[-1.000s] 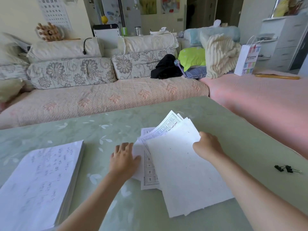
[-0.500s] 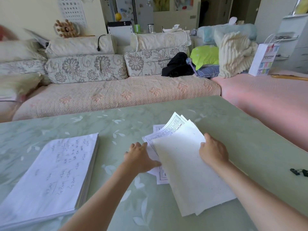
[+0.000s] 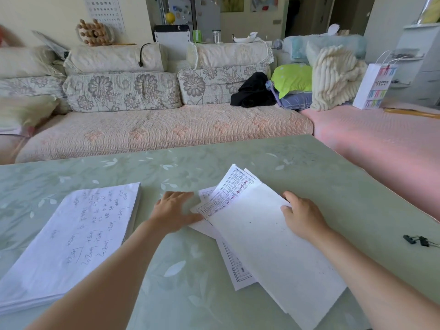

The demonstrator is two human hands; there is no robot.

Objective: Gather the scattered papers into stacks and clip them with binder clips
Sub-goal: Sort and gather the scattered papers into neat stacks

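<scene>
- We see the left hand (image 3: 176,210) mid-frame, fingers straight and released, pressing flat on the left edge of the loose papers (image 3: 262,236).
- The right hand (image 3: 303,214) grasps their right edge, thumb on the blank top sheet, fingers curled over.
- The papers lie fanned and uneven, centre right on the green bench (image 3: 333,177).
- A thick handwritten stack (image 3: 71,234) sits lower left, apart from them.
- Two black binder clips (image 3: 416,239) lie at the right edge.

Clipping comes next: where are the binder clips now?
In the head view, the binder clips lie on the green table near its right edge, beyond the right hand holding the papers.
</scene>
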